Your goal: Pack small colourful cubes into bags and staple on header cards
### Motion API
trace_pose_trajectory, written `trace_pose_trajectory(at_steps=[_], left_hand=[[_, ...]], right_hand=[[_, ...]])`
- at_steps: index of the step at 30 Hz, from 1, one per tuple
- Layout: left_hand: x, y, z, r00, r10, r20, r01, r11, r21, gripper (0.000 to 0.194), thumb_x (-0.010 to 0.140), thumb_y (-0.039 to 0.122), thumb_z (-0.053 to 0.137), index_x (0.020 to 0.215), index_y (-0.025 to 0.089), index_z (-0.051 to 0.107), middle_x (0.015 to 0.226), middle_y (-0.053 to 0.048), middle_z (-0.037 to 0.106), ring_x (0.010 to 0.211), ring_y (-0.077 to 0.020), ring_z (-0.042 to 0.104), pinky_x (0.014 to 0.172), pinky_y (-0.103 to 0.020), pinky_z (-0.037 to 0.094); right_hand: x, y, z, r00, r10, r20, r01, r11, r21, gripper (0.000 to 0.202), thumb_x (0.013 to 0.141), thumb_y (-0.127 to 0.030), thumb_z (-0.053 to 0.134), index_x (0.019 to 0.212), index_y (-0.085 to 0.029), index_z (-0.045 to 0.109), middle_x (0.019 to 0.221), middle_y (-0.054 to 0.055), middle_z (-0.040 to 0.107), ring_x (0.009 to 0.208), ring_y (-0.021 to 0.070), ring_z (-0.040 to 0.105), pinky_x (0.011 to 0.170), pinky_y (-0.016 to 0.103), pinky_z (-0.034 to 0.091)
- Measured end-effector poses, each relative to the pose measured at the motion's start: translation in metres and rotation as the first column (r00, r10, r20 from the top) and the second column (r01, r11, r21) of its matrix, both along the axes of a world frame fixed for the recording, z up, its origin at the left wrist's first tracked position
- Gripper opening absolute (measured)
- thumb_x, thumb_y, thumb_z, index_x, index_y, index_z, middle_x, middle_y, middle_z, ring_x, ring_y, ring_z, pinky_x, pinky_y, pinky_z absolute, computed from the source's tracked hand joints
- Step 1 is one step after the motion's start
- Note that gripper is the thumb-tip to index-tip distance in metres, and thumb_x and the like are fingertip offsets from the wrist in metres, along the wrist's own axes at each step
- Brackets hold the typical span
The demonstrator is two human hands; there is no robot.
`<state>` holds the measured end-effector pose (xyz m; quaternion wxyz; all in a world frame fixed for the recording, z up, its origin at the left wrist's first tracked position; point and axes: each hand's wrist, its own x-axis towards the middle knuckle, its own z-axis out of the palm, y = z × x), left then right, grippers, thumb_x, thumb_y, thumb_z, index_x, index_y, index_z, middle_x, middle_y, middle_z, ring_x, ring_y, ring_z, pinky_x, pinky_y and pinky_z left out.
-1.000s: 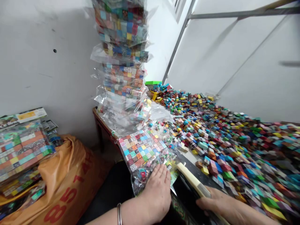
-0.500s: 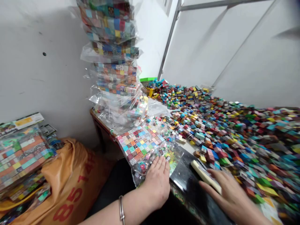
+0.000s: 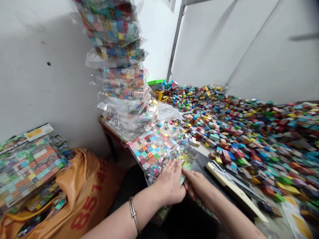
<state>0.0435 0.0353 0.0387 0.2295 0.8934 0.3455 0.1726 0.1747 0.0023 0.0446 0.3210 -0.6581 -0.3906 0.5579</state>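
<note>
A clear plastic bag of patterned colourful blocks (image 3: 152,146) lies at the table's near edge. Flat on its near end rests my left hand (image 3: 170,181), fingers stretched out, a metal bangle on the wrist. My right hand (image 3: 199,187) is beside it at the bag's right edge, thumb on top and fingers curled below, apparently pinching the edge; its fingertips are partly hidden. To the right of that hand, a long cream bar (image 3: 236,191) with a metal strip along it lies on a black surface (image 3: 199,162), touched by neither hand.
A tall stack of bagged blocks (image 3: 122,73) stands at the table's back left. Loose blocks (image 3: 239,132) are heaped across the right side. At lower left, an orange sack (image 3: 87,186) stands beside more bagged blocks (image 3: 32,169). A white wall (image 3: 50,89) rises behind.
My right hand has let go of the cream bar and moved left to the bag's edge. The left hand stays flat on the bag. The view has shifted slightly.
</note>
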Motion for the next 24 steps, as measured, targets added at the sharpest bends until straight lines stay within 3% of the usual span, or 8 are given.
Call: trace_pose_trajectory(at_steps=[3,5,9,11,13,16,20,24], left_hand=[[-0.022,0.001,0.009,0.972,0.051,0.229,-0.036,0.997,-0.069,0.058,0.082,0.034,0.042,0.133,0.009,0.029,0.135,-0.014,0.038,0.125,-0.024,0.033,0.102,-0.037,0.033],[-0.046,-0.003,0.007,0.869,0.233,0.436,-0.191,0.972,-0.138,0.038,0.088,0.029,0.033,0.122,0.018,0.043,0.123,-0.009,0.052,0.116,-0.0185,0.046,0.1,-0.035,0.036],[-0.095,-0.022,-0.02,0.548,0.698,0.46,-0.526,0.716,-0.459,0.029,0.087,0.038,0.038,0.104,0.017,0.047,0.097,-0.008,0.061,0.093,-0.0177,0.058,0.086,-0.036,0.045],[-0.105,-0.036,-0.035,0.558,0.763,0.326,-0.422,0.6,-0.68,0.04,0.083,0.048,0.039,0.101,0.013,0.047,0.095,-0.01,0.06,0.086,-0.0188,0.059,0.076,-0.035,0.049],[-0.104,-0.048,-0.043,0.631,0.729,0.268,-0.168,0.465,-0.869,0.049,0.082,0.055,0.036,0.097,0.011,0.05,0.094,-0.012,0.061,0.082,-0.0188,0.06,0.07,-0.034,0.05],[-0.092,-0.056,-0.04,0.658,0.676,0.332,0.173,0.293,-0.94,0.052,0.079,0.057,0.039,0.093,0.009,0.056,0.091,-0.011,0.064,0.079,-0.0174,0.061,0.071,-0.031,0.049],[-0.081,-0.051,-0.033,0.61,0.718,0.335,0.276,0.204,-0.939,0.042,0.071,0.046,0.06,0.09,0.009,0.058,0.083,-0.01,0.065,0.067,-0.0151,0.062,0.063,-0.028,0.049],[-0.08,-0.045,-0.035,0.571,0.767,0.293,0.207,0.211,-0.955,0.033,0.067,0.036,0.066,0.083,0.008,0.057,0.073,-0.009,0.065,0.056,-0.0123,0.059,0.052,-0.023,0.048]], right_hand=[[-0.003,-0.001,0.0,0.999,-0.044,0.005,0.044,0.999,-0.011,0.041,0.081,-0.051,0.042,0.057,-0.018,0.044,0.039,-0.005,0.047,0.033,0.0061,0.041,0.036,0.017,0.03],[-0.005,-0.001,0.0,0.998,-0.066,0.015,0.066,0.997,-0.034,0.037,0.081,-0.049,0.043,0.06,-0.019,0.043,0.043,-0.005,0.049,0.033,0.0063,0.042,0.035,0.018,0.031],[-0.004,0.0,-0.004,0.995,-0.093,0.033,0.095,0.993,-0.064,0.033,0.081,-0.046,0.044,0.061,-0.019,0.042,0.045,-0.004,0.051,0.032,0.0055,0.041,0.034,0.018,0.03],[-0.003,0.001,-0.006,0.995,-0.096,0.034,0.099,0.993,-0.068,0.033,0.08,-0.047,0.046,0.062,-0.019,0.043,0.045,-0.004,0.051,0.033,0.0058,0.042,0.035,0.018,0.031],[-0.003,0.001,-0.009,0.994,-0.1,0.036,0.102,0.992,-0.07,0.033,0.079,-0.049,0.048,0.064,-0.019,0.044,0.045,-0.004,0.051,0.035,0.0064,0.043,0.036,0.018,0.032],[-0.004,0.002,-0.01,0.992,-0.113,0.05,0.116,0.99,-0.076,0.032,0.078,-0.048,0.049,0.063,-0.02,0.043,0.044,-0.005,0.05,0.034,0.0069,0.043,0.035,0.019,0.032],[-0.006,0.002,-0.01,0.99,-0.134,0.055,0.138,0.987,-0.083,0.033,0.078,-0.048,0.049,0.061,-0.02,0.042,0.043,-0.005,0.049,0.034,0.0069,0.042,0.034,0.019,0.031],[-0.009,-0.001,-0.008,0.99,-0.135,0.038,0.138,0.987,-0.082,0.033,0.075,-0.051,0.051,0.064,-0.02,0.045,0.045,-0.004,0.052,0.035,0.0076,0.044,0.035,0.019,0.034]])
